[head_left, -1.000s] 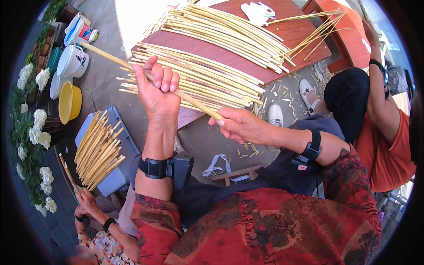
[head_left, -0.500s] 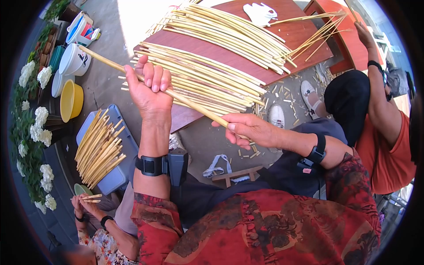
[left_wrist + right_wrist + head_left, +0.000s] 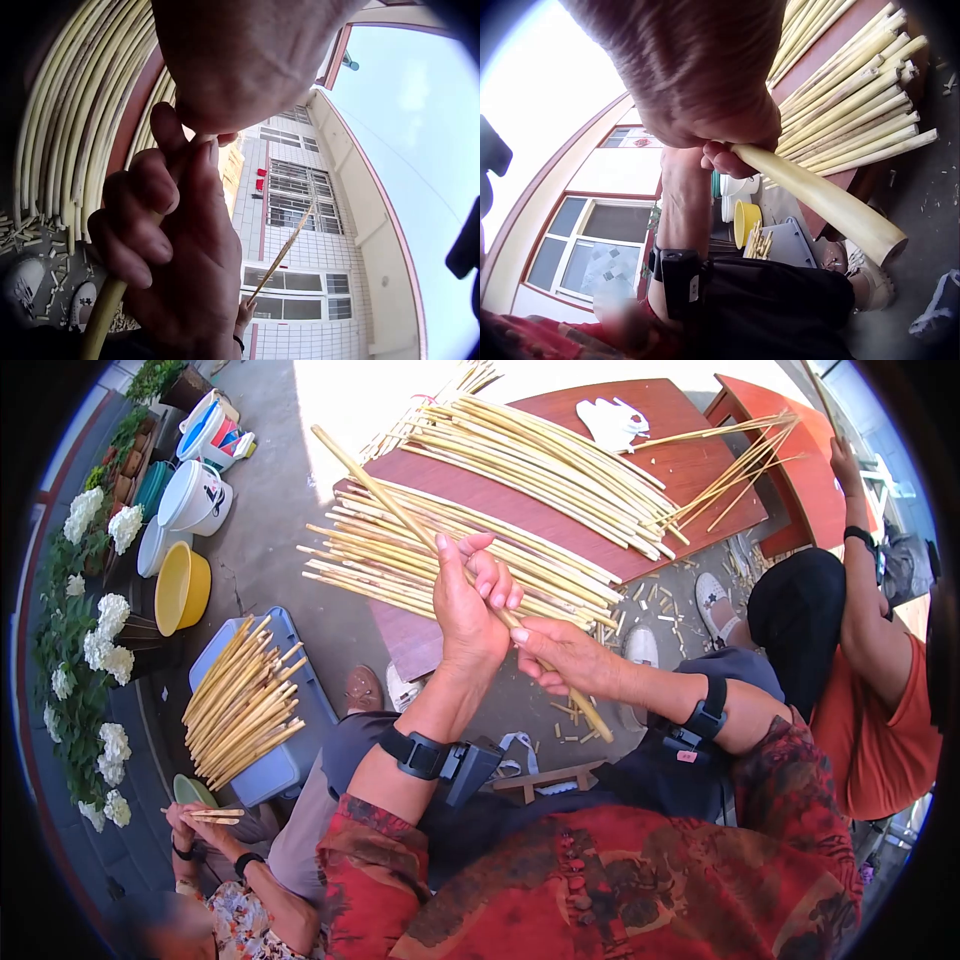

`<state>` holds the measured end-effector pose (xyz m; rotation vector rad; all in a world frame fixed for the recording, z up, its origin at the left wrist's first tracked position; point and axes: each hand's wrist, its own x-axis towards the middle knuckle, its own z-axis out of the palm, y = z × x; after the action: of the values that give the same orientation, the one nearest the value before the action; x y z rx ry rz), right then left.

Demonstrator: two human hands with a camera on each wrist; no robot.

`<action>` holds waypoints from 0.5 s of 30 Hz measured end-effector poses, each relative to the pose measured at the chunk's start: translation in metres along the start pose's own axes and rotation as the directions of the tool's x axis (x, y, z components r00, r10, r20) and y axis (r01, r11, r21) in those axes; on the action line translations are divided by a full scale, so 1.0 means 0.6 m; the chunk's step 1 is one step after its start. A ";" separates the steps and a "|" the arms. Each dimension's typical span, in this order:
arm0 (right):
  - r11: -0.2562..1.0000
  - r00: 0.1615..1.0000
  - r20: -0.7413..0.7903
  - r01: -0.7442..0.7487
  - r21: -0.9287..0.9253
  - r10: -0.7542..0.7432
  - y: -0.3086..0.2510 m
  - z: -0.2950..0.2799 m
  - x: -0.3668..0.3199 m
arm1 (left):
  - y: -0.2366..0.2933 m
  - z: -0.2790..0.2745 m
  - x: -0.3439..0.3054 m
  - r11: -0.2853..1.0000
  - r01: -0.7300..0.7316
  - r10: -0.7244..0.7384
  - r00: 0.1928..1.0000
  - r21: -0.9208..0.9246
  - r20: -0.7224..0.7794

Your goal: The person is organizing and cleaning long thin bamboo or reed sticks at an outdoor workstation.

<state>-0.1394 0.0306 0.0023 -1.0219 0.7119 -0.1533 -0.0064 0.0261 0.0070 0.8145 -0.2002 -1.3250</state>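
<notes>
A long, pale yellow stalk (image 3: 375,487) runs diagonally through both hands in the head view. My left hand (image 3: 472,605) has its thumb and curled fingers round the stalk's middle, palm turned up. Close beside it, my right hand (image 3: 570,657) grips the stalk between thumb and fingers. Below the right hand, the thick cut end of the stalk (image 3: 817,196) sticks out in the right wrist view. Behind the hands, many similar stalks (image 3: 450,550) lie side by side on a reddish-brown table (image 3: 408,645).
Shorter sticks (image 3: 240,700) lie on a blue-grey bin lid (image 3: 315,710) at left. A yellow basin (image 3: 183,588) and white buckets (image 3: 195,500) stand beyond. One person (image 3: 880,690) sits at right, another (image 3: 255,905) at lower left. White gloves (image 3: 612,422) lie on the table; cut pieces litter the floor.
My left hand has moved right, close up to the right hand. The stalk stands steeper, its far end has shifted right, and its thick end now extends well past the right hand.
</notes>
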 end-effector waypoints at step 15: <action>0.428 0.888 0.009 0.230 -0.874 -0.459 0.011 -0.082 -0.058 | 0.206 -0.117 0.051 0.871 -0.490 0.455 0.829 -0.032 -0.325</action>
<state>-0.1976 0.0133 -0.0025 -2.1874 0.7881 -0.2993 0.1376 0.0291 0.0249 0.7988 -0.0687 -0.7191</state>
